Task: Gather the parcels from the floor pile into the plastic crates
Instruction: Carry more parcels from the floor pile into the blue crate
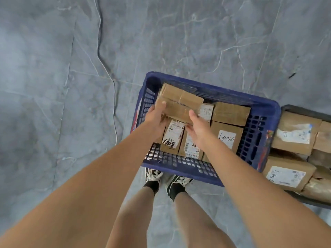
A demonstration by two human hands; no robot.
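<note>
Brown parcel [179,102] gripped by both hands' fingers [163,104] over blue crate [265,111] (label reads "181040").

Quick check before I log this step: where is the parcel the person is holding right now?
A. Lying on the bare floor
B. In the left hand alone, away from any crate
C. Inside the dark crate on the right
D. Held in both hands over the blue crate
D: the left hand and right hand each grip an end of the taped brown parcel, which is above the parcels already in the blue crate.
</note>
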